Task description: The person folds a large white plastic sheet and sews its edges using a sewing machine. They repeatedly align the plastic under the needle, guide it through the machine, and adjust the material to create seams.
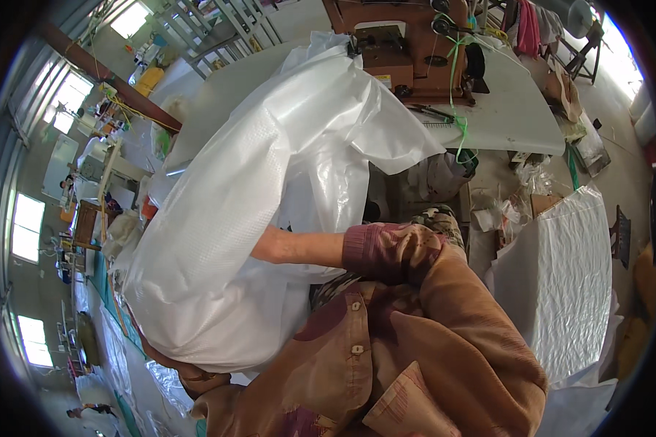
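A large sheet of white woven plastic, perhaps a big sack, drapes from the sewing machine down over my lap and left side. Its far end lies at the machine's left end, near the needle area. My right forearm crosses to the left, and my right hand goes in behind a fold of the plastic. Only the wrist and back of that hand show; the fingers are hidden. My left hand is out of sight, with the plastic covering that arm; just a bit of sleeve shows at the lower left.
The brown machine stands on a pale table. Green thread hangs from it, and scissors lie before it. To my right rises a stack of white sheeting. A brown post stands left; other people are farther off left.
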Demonstrator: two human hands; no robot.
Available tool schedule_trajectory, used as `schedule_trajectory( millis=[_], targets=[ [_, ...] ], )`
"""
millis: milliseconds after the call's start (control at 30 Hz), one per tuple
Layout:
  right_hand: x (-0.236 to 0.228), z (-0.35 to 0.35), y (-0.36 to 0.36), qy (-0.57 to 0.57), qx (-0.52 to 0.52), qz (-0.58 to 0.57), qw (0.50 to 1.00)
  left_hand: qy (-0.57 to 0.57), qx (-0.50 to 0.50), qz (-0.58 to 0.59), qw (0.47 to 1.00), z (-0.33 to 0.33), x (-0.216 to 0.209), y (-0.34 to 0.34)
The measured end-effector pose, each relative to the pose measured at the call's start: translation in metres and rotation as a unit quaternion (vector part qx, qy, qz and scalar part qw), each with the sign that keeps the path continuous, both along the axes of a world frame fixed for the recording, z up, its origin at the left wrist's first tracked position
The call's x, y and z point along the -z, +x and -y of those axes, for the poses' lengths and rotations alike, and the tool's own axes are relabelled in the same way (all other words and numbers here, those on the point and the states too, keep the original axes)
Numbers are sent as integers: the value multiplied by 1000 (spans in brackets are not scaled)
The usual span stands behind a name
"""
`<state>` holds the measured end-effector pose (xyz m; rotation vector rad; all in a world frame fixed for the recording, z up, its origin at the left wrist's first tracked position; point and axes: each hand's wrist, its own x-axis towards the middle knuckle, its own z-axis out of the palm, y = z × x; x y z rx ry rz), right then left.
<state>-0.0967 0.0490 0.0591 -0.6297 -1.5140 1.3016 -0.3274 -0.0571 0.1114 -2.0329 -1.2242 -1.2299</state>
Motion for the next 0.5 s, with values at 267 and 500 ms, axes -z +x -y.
schedule_trajectory(
  millis=[267, 500],
  targets=[
    [-19, 1, -4, -41, -59, -174, 982, 1, 4, -5, 1000, 2, -15, 9],
    [40, -11, 1, -171, -55, -179, 967, -29, -1, 43, 999, -25, -29, 1]
  ],
)
